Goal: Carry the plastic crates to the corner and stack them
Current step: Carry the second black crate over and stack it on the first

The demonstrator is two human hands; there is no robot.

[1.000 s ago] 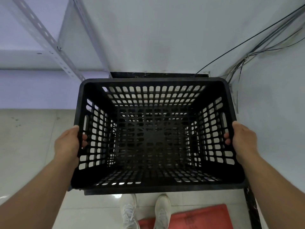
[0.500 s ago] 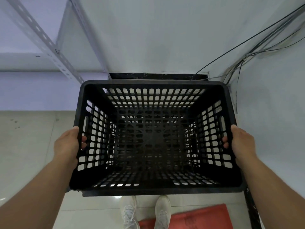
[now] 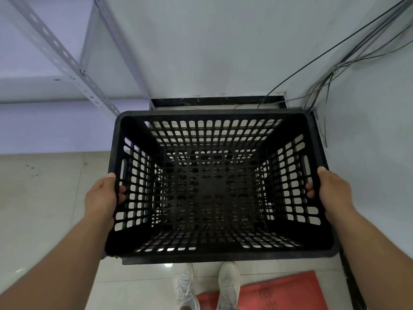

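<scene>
Gripping the black crate [image 3: 214,186] by its 2 short sides, the person is holding it level in front of the body, open top facing the camera. The left hand [image 3: 101,198] is wrapping the left rim, thumb lying along the top edge and fingertips [image 3: 121,191] poking through the lattice slots into the inside. The right hand [image 3: 333,191] is doing the same on the right rim, its fingertips [image 3: 309,190] showing through the wall openings. Both forearms are reaching in from the lower corners of the view.

The crate is hanging above the pale tiled floor [image 3: 40,209], close to the corner where 2 white walls are meeting. A dark skirting strip [image 3: 214,101] is running along the base of the far wall just beyond the crate's far rim. Loose cables [image 3: 324,81] are trailing down the right-hand wall into that corner. A perforated metal shelf upright [image 3: 64,57] is slanting across the upper left. Below the crate, 2 white shoes [image 3: 228,285] are standing on the tiles, the right one on the edge of a red mat [image 3: 279,291].
</scene>
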